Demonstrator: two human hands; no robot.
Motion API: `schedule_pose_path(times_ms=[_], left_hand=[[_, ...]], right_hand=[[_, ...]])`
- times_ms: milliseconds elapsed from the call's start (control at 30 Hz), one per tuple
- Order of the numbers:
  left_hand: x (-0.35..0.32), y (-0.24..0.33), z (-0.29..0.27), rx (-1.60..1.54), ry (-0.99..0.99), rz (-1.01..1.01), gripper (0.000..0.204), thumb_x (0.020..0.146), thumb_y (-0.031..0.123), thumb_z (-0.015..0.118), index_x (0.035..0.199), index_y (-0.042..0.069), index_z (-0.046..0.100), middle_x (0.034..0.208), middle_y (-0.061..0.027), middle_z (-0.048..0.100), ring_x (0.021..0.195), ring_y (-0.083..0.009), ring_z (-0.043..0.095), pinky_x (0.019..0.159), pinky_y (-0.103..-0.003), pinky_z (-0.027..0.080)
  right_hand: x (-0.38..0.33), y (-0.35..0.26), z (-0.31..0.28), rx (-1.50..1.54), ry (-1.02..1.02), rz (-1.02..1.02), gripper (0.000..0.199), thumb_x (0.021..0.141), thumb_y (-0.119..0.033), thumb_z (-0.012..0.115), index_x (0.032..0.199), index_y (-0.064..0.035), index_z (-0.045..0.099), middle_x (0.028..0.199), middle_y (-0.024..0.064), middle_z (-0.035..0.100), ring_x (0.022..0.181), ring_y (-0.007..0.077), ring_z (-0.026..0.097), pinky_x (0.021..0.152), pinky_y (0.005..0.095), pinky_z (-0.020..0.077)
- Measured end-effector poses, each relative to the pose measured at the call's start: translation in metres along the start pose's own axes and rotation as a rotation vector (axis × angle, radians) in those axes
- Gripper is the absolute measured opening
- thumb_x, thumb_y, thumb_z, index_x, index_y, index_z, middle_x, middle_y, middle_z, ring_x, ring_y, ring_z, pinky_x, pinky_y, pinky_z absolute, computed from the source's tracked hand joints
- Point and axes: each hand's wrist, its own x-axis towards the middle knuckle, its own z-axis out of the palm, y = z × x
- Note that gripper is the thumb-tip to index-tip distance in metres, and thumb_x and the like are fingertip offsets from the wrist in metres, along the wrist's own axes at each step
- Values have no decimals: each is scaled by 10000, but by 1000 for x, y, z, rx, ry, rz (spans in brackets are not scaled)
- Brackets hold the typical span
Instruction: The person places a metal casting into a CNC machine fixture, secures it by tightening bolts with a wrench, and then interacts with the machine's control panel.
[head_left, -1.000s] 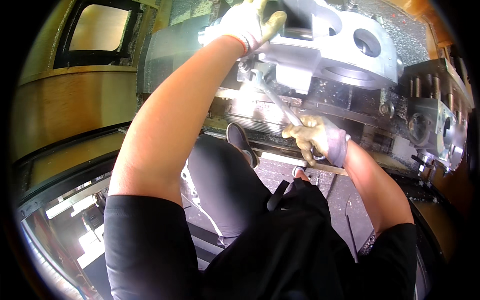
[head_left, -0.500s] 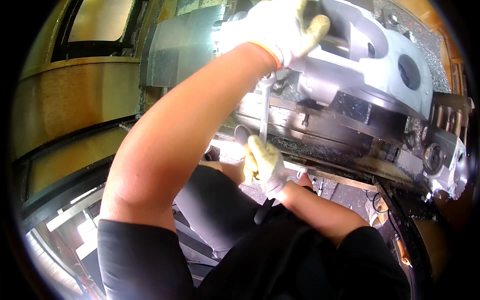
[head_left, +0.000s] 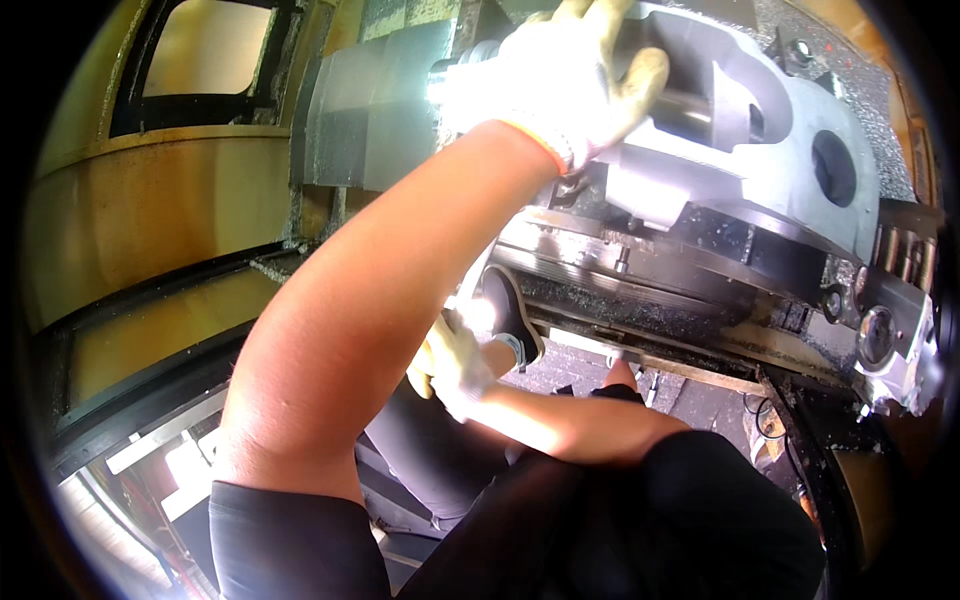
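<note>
Both hands wear pale work gloves. Left hand [head_left: 560, 85] reaches up and forward, its fingers curled over the top edge of a large grey metal casting [head_left: 760, 150], gripping it near a round rod that passes through the part. That casting, with a round hole on its far right side, sits clamped on a dark machine fixture [head_left: 640, 260] strewn with metal chips, directly under and to the right of the left hand. Right hand [head_left: 450, 365] is low, well below the left hand and tucked behind the left forearm; whether it is closed on anything cannot be told, since the forearm hides much of it. A black shoe [head_left: 505, 310] shows just above the right hand. To the left of both hands stands a yellowish machine wall [head_left: 140, 220] with a window.
</note>
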Motion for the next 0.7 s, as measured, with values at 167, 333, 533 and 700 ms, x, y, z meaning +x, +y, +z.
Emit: schedule_pose_path(times_ms=[167, 333, 533, 700], left_hand=[[5, 9, 0, 46, -3, -11, 641, 1000, 490, 587, 1498, 88, 544, 1342, -219, 682, 1213, -399, 680, 1055, -488, 528], [2, 3, 7, -7, 80, 40, 631, 996, 488, 597, 1475, 77, 570, 1339, -214, 686, 1213, -397, 680, 1043, -463, 539], [7, 4, 7, -29, 105, 72, 604, 996, 451, 611, 1449, 53, 578, 1301, -222, 693, 1181, -406, 688, 1023, -466, 550], [4, 3, 1, -33, 75, 66, 594, 1003, 435, 597, 1442, 34, 577, 1240, -232, 704, 1143, -422, 695, 996, -492, 557]], right_hand=[[-94, -77, -44, -22, -8, 190, 614, 1112, -568, 495, 648, -170, 443, 522, 10, 411, 386, 171, 419, 362, 340, 339], [-120, -152, -63, -225, 51, 391, 587, 1125, -574, 448, 698, -172, 432, 554, -11, 368, 435, 164, 415, 374, 316, 340], [-114, -170, -62, -283, 69, 408, 616, 1137, -562, 425, 671, -162, 379, 578, -8, 333, 450, 157, 395, 391, 315, 337], [-116, -154, -48, -311, 206, 305, 628, 1113, -553, 490, 638, -160, 373, 553, -4, 347, 442, 149, 406, 391, 312, 351]])
